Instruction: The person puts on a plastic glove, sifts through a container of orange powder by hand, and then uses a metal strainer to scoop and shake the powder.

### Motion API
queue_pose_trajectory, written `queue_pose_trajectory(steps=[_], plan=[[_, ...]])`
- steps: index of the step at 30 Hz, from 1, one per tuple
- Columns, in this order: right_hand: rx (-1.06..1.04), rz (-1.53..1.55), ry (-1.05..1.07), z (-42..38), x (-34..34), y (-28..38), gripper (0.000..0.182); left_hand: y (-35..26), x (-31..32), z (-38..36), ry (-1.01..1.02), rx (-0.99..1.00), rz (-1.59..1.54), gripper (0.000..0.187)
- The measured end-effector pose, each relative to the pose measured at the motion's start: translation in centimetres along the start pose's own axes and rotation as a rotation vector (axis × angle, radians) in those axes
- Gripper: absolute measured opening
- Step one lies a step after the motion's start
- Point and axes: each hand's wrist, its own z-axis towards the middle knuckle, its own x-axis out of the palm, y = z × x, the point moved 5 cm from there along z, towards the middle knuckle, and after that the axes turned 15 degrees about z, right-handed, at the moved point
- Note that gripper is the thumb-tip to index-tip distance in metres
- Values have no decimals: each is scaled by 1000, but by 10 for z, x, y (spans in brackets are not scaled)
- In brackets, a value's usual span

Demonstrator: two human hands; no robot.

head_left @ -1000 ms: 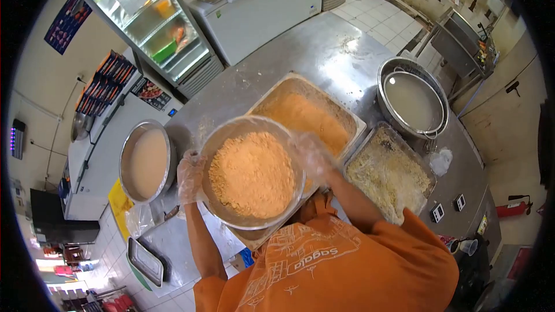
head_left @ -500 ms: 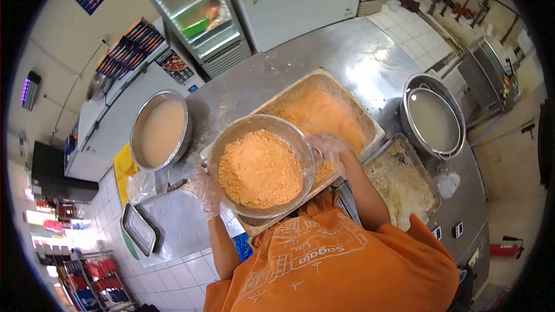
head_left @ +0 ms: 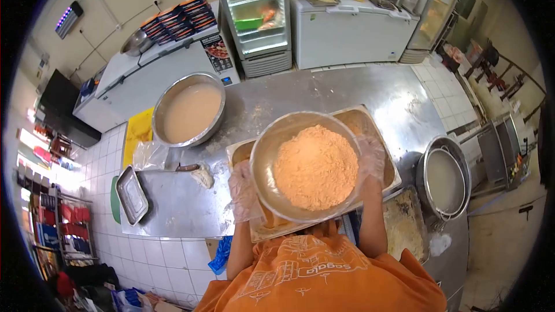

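Note:
A large metal bowl (head_left: 265,167) is held up between my hands, over a rectangular tray (head_left: 388,159). Orange, crumbly breading flour (head_left: 315,167) lies heaped toward the bowl's right side. My left hand (head_left: 244,192), in a clear plastic glove, is closed on the left rim. On the opposite side, my right hand (head_left: 371,159), gloved the same way, grips the rim. The bowl covers most of the tray and hides what lies beneath it. Some fingertips are out of sight behind the bowl.
A bowl of pinkish liquid (head_left: 193,112) stands at left, near a knife (head_left: 188,167), a small metal tray (head_left: 133,196) and a yellow board (head_left: 137,133). At right are a pot of cloudy liquid (head_left: 445,179) and a crumb-covered tray (head_left: 402,225). Freezers (head_left: 352,37) line the wall.
The view has swung round. The flour, spread across the bowl before, is now heaped toward its right side. The bowl covers more of the tray's middle, and both hands still hold it.

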Motion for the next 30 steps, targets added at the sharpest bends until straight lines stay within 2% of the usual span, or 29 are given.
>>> queue_pose_trajectory(steps=[1,4,5,8,9,11,13,15,16,17,19,20,21,23,24,25,27,29,30], plan=[[-62,-128,8,-1,4,4,34,3,8,4,-1,68,46,23],[72,391,91,0,-22,8,35,5,31,-4,24,219,192,21],[157,347,-25,18,-45,-10,36,-11,35,-10,-15,319,487,18],[95,-177,-102,6,-11,5,29,24,24,-6,-30,-88,-43,18],[107,-321,-124,-6,0,11,24,24,20,-4,-101,-189,-164,17],[-184,-479,88,46,-39,-49,32,2,27,1,-68,-51,60,17],[86,38,110,26,-45,-29,36,-7,39,-7,-39,52,276,22],[-383,-942,269,43,-11,-33,32,-2,28,-5,-96,-76,7,23],[-140,-854,155,43,-5,-34,29,2,21,-6,-115,-134,-123,24],[85,-766,18,40,0,-36,26,23,14,-2,-167,-240,-123,23],[-742,-1025,71,14,6,-18,23,17,11,7,-198,-192,-50,22],[-699,-1255,183,17,1,-21,24,18,10,4,-214,-188,-13,22],[-674,-1465,316,11,1,-9,28,15,21,0,-197,-63,81,21],[-108,-512,219,24,-20,-7,31,24,27,-11,-185,-79,144,18],[42,-255,167,24,-18,-15,30,24,28,-13,-176,-75,179,17],[173,4,82,22,-16,-22,30,29,21,-12,-196,-161,5,16],[184,53,-51,6,8,-51,24,43,5,-13,-229,-339,-343,14],[-39,279,83,42,-26,-89,19,31,14,-14,-261,-212,-63,16],[100,334,99,31,-24,-70,21,23,22,-19,-273,-157,77,18]])
